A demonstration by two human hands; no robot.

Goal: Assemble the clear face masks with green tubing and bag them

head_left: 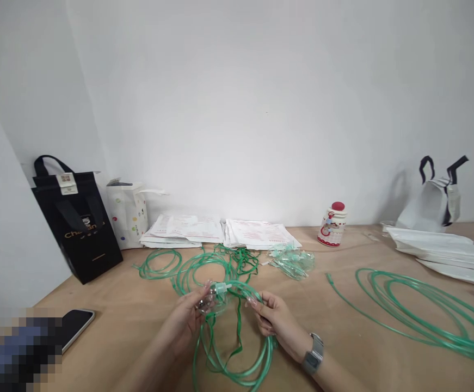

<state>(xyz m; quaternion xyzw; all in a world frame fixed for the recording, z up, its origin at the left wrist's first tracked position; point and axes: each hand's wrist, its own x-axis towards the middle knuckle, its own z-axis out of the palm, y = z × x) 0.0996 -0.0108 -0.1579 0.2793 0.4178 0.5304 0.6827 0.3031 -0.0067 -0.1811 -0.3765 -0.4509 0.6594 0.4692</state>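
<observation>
A clear oxygen mask is pinched by the left hand above the tan tabletop; coiled green tubing is gripped by the right hand, a little apart from the left. Whether mask and tubing are joined cannot be told clearly.

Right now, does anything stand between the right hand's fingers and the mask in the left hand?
The tube held by the right hand arches across the gap toward the mask in the left hand; a strap trails lower, between the hands. Nothing else visible stands in the way.
</observation>
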